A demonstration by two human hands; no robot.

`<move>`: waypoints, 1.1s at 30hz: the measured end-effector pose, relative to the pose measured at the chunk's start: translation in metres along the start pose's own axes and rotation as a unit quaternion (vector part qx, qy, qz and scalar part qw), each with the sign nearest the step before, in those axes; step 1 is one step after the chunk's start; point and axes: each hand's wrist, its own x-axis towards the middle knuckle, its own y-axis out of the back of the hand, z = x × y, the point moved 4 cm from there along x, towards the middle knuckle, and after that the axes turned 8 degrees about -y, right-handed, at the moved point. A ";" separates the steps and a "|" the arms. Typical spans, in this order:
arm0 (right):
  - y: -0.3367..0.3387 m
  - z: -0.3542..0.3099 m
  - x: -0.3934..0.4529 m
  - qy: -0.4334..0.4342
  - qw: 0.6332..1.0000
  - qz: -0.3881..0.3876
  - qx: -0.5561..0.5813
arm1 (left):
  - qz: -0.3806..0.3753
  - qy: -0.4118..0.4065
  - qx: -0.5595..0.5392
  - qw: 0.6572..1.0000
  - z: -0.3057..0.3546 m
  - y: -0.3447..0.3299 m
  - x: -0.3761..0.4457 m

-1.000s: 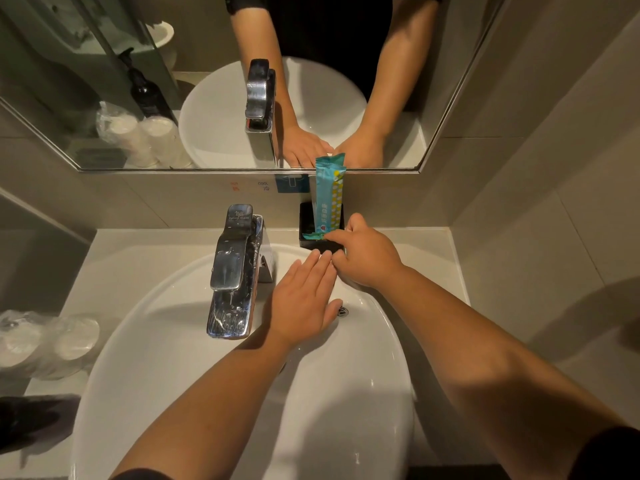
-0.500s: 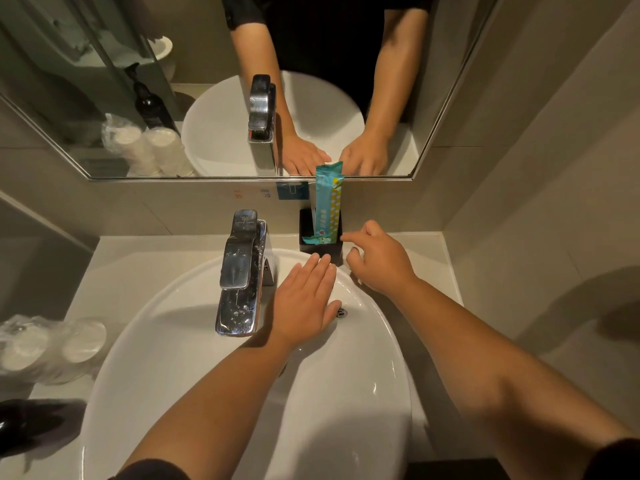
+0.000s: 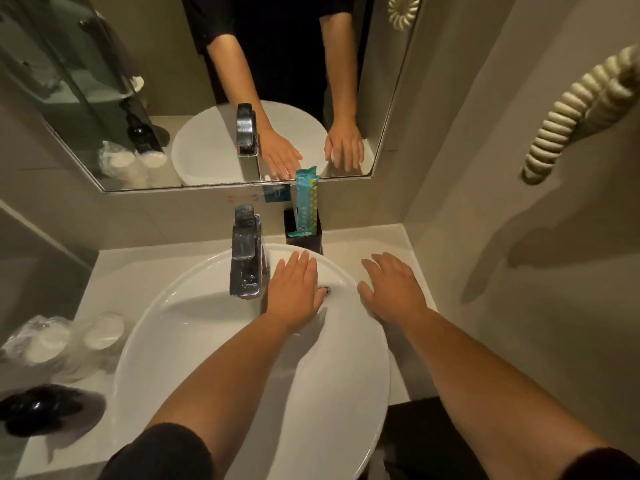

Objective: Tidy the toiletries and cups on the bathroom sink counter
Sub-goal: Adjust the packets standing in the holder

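My fingers (image 3: 375, 263) on the right hand (image 3: 394, 289) are spread flat and loose, holding nothing, palm down over the basin's rim at about three o'clock from the drain. The left hand (image 3: 294, 289) is the same story: fingers together and extended, empty, hovering or resting just right of the faucet (image 3: 245, 258), partly covering the drain (image 3: 325, 290); I can't tell whether the palm actually touches the porcelain. Moving outward, at twelve o'clock from my hands stands the black holder (image 3: 304, 233) against the back wall, with the teal toiletry packet (image 3: 306, 202) upright in it, its top reaching the mirror's lower edge. That piece looks settled, so I judge that part of the tidying done. Swinging over to nine o'clock, well apart from both hands, the plastic-wrapped cups (image 3: 69, 337) sit on the counter (image 3: 114, 271) to the left of the sink (image 3: 207, 323), side by side, one seemingly lying at a tilt inside its wrapping, though the blur there makes it hard to be sure. At about eight o'clock, near the counter's front edge, there is a dark bottle (image 3: 38, 410), seen from above and too blurred to say whether it stands or lies. So, my read: right side in order, left side possibly still to be straightened, meaning the cups and the bottle are what is left. Both hands are free, so either could reach across next.
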 end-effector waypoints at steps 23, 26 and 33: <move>0.003 -0.064 -0.167 0.165 0.985 0.042 -0.005 | 0.117 0.092 0.055 0.987 0.038 0.012 -0.191; -0.003 -0.081 -0.189 0.195 0.981 0.022 -0.002 | 0.115 0.152 0.065 0.980 0.034 0.014 -0.230; 0.009 -0.158 -0.217 0.289 0.956 0.052 0.020 | 0.086 0.244 0.069 0.964 0.000 0.017 -0.312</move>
